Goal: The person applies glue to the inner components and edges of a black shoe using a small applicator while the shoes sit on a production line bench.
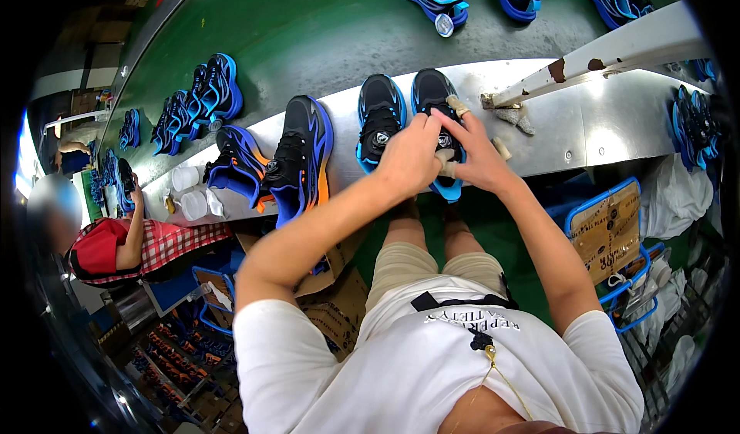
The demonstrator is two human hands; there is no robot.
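Black-and-blue sneaker (441,102): on metal ledge (601,118), toe over its near edge. My left hand (408,156) and right hand (476,153) pinch its tongue. Matching sneaker (380,118) just left; bare ledge right.

Flat brown cardboard sheet with dark printed marks (609,230), roughly rectangular, propped in a blue wire-frame basket (574,217) at right, below the metal ledge. Brown corrugated cardboard boxes (331,299) stacked under the ledge, centre-left, beside the person's left arm, dark print on the sides. Small round silver-white tag (443,24) on a blue shoe on the green belt, top centre. No screens visible.
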